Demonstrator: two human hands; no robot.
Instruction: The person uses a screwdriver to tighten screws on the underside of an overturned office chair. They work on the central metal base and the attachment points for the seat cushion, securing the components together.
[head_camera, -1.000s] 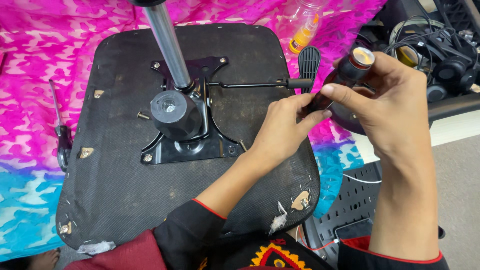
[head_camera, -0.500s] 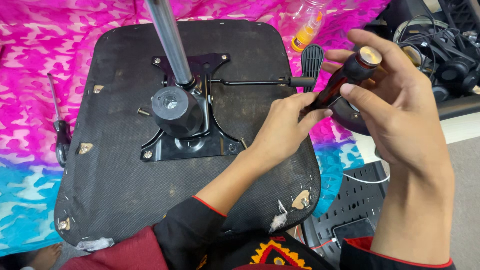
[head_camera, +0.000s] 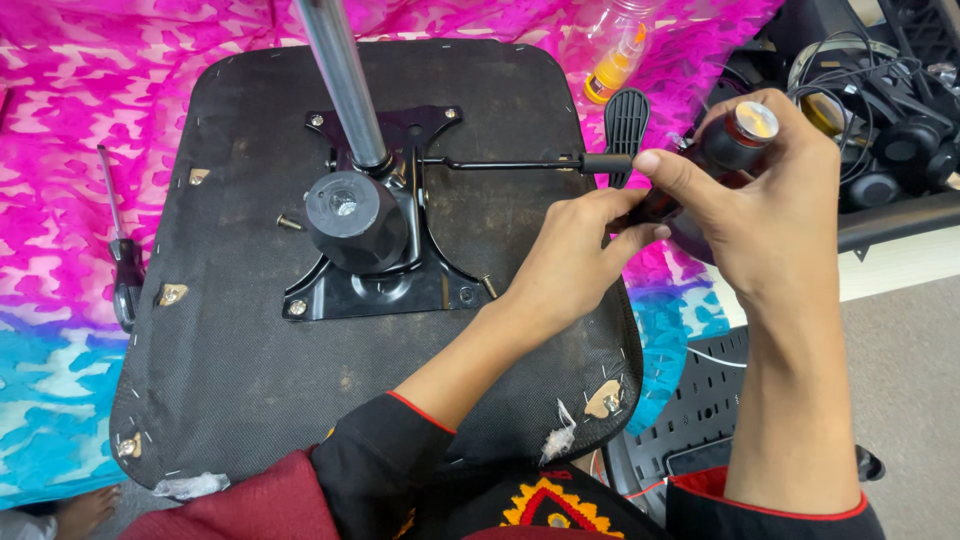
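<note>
Right hand (head_camera: 775, 215) wrapped tight around a dark screwdriver (head_camera: 725, 150) handle, held above the right edge of the upturned chair seat (head_camera: 250, 370). Left hand (head_camera: 580, 255) pinches its shaft. Metal bracket (head_camera: 385, 285) bolted mid-seat; lever (head_camera: 510, 162) alongside.

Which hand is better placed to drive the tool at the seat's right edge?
Right, probably: the right hand wraps the screwdriver handle, while the left hand only pinches its lower end over the seat underside.
</note>
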